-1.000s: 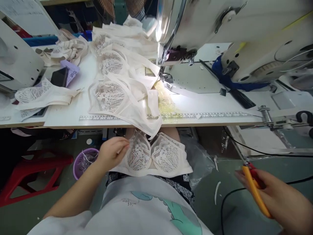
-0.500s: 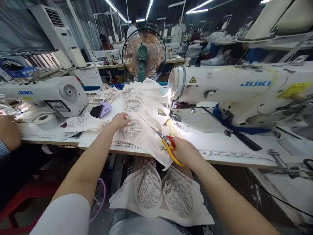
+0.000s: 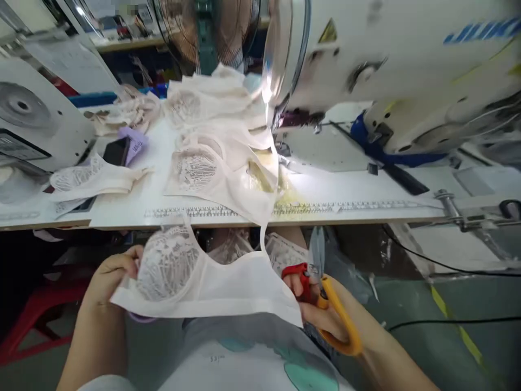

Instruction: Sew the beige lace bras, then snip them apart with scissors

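My left hand [image 3: 116,274] is closed on the lace-cup end of a white bra piece [image 3: 232,288], stretched out above my lap below the table edge. A narrow white strap [image 3: 264,236] runs up from this piece towards the bras on the table. In my right hand [image 3: 329,304] are scissors [image 3: 318,258] with one red and one orange handle, blades pointing up. The fingers of that hand also touch the right end of the bra piece. Behind it, partly hidden, more lace [image 3: 285,252] shows on my lap. Another lace-cup bra [image 3: 199,171] lies on the table.
A white sewing machine [image 3: 386,65] with a lit needle area stands at the right. Stacked bra pieces [image 3: 207,95] lie beside it. To the left are a lace piece [image 3: 97,176], a phone [image 3: 116,152] and another machine [image 3: 36,114]. A fan [image 3: 205,32] stands behind.
Both hands have come down from the table to above my lap, the left now holding a bra piece stretched out. The scissors have turned blades-up. My view has tilted downward.
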`<state>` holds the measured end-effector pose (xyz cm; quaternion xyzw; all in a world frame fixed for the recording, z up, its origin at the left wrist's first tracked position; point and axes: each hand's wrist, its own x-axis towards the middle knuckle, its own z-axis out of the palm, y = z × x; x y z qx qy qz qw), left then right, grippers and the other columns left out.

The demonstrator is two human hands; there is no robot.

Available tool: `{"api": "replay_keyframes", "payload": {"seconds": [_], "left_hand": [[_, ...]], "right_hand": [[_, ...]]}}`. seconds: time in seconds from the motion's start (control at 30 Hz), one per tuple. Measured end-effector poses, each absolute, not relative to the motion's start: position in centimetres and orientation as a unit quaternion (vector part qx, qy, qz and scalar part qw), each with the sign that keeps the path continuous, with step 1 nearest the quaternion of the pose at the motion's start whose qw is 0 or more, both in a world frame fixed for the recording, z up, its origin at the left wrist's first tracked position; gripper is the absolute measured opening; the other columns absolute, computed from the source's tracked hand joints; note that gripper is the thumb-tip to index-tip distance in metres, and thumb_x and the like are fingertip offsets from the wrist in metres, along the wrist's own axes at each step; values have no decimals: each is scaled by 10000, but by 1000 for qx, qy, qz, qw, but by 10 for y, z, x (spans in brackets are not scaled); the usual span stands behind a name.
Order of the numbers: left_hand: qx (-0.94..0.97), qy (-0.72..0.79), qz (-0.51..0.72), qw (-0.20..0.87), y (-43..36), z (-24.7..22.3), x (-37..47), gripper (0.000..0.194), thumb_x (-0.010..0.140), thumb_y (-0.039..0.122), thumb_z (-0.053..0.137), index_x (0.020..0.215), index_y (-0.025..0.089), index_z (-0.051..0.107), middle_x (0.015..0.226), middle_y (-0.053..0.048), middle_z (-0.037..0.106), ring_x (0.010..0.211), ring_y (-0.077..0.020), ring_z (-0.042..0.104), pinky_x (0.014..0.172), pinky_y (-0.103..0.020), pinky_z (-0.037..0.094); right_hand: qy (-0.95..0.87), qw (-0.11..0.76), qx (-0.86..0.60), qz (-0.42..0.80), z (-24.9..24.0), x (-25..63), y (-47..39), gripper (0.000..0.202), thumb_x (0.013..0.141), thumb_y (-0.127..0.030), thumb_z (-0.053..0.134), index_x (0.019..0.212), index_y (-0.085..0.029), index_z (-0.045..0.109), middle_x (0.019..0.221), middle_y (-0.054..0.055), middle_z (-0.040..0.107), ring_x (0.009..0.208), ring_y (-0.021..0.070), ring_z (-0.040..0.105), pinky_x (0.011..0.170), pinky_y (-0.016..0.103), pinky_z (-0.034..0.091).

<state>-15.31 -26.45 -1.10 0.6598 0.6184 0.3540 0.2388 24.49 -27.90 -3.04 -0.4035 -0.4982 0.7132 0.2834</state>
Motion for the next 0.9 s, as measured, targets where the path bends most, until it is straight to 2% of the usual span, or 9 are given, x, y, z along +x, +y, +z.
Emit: {"api": "replay_keyframes", "payload": {"seconds": [0.13,0.27,0.37,0.43,0.53,0.63,0.67,0.77,0.9], "left_hand": [[645,595,181,443,-278,-23,-128,383,756,484,556,512,211,667,684,-63,681,659,-201,633,610,-311,522],[672,575,153,440,-258,-21,-76,307,797,426,485,723,214,694,757,-54,674,749,-187,622,688,-273,509],[737,491,177,428,-242,-22,-23,279,842,384,453,888,203,660,866,-69,656,847,-185,594,764,-278,482],[779,431,165,425,-235,-30,9,248,846,365,464,869,183,630,856,-69,632,840,-188,574,761,-289,469],[795,380,148,449,-232,-48,37,285,860,355,452,699,151,571,699,-34,558,690,-157,529,657,-264,442],[727,362,158,561,-235,-54,40,358,873,388,437,635,141,537,594,1,490,592,-120,479,560,-222,401],[696,352,157,605,-236,-52,38,364,870,403,443,642,139,544,585,4,489,591,-117,479,550,-215,397],[621,324,139,700,-237,-39,31,351,837,435,486,675,134,565,606,1,509,614,-120,486,560,-214,402],[571,376,137,717,-233,-33,32,323,798,434,497,673,139,538,637,11,477,602,-109,445,575,-224,388]], "right_hand": [[-550,229,-437,674,-42,243,-296,164,760,-264,542,744,-222,385,737,-14,470,626,131,440,566,254,390],[-684,185,-498,500,-45,243,-302,145,719,-142,473,677,-219,357,658,-22,432,583,130,402,524,240,348],[-746,198,-490,406,-45,244,-310,162,646,-63,425,704,-213,402,698,12,495,628,159,476,548,256,391],[-757,214,-486,381,-47,245,-317,207,645,-44,406,762,-208,453,731,29,525,677,180,522,575,270,426],[-720,224,-514,409,-54,249,-326,282,700,-52,426,923,-211,494,856,51,573,762,187,563,645,287,466],[-637,228,-556,482,-62,250,-327,145,764,-148,509,888,-214,473,978,76,596,830,194,579,719,317,483],[-612,236,-560,506,-63,249,-325,100,776,-194,536,836,-214,459,975,78,604,824,195,582,718,320,485],[-578,285,-521,560,-59,244,-315,170,790,-275,570,742,-218,418,884,55,615,762,179,583,661,299,482],[-639,307,-458,537,-42,243,-304,160,801,-209,552,727,-219,410,761,17,566,693,156,542,624,281,452]]}}
